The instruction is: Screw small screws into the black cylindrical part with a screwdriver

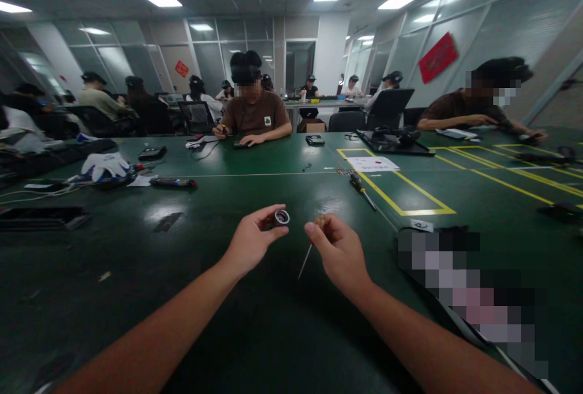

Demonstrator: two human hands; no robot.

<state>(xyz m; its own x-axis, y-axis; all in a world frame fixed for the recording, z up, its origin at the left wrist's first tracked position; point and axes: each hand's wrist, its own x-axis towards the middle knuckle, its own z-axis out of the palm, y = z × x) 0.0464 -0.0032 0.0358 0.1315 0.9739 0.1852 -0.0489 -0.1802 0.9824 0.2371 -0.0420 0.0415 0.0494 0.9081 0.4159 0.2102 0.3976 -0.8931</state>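
My left hand [255,236] is closed around a short dark cylinder [282,218], gripped between thumb and fingers. Its open end, with a silver rim, faces me. To its right and apart from it, my right hand [340,251] is closed on a thin screwdriver [305,262]. The metal shaft points down and slightly left, and a bit of red shows by the thumb; the rest of the handle is hidden in the fingers. A small brownish piece [320,220] shows at the same fingertips, too small to name. Both hands are above the green table [204,321].
Beyond my hands lies a yellow-and-black screwdriver [362,190]. White gloves [105,166] and a dark cylindrical tool [173,182] are at left. A paper sheet [373,164] lies near yellow tape. A pixelated item [473,297] is at right. A person [255,108] works opposite.
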